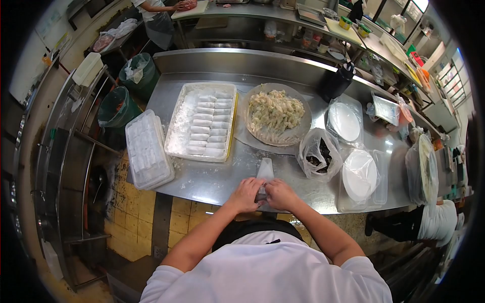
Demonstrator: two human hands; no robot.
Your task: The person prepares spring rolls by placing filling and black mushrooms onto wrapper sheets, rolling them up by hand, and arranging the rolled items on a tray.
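Near the front edge of the steel table, my left hand [245, 195] and my right hand [280, 194] are close together, fingers bent around the near end of a pale, thin wrapper strip [265, 169]. The strip's far end lies flat on the metal, pointing away from me. What is inside the fold is hidden by my fingers. Beyond them is a round tray [288, 139] of pale chopped filling [275, 108]. Left of it, a white tub [174, 123] holds rows of white rolls [209, 123] dusted with powder.
A lidded plastic box [146, 149] sits at the table's left edge. On the right are an open plastic bag [319, 154] with dark contents, bagged white plates [359, 174] and a black bottle [338, 82]. Green bins [137, 76] stand left. One person [437, 222] is at right, another [156, 17] at upper left.
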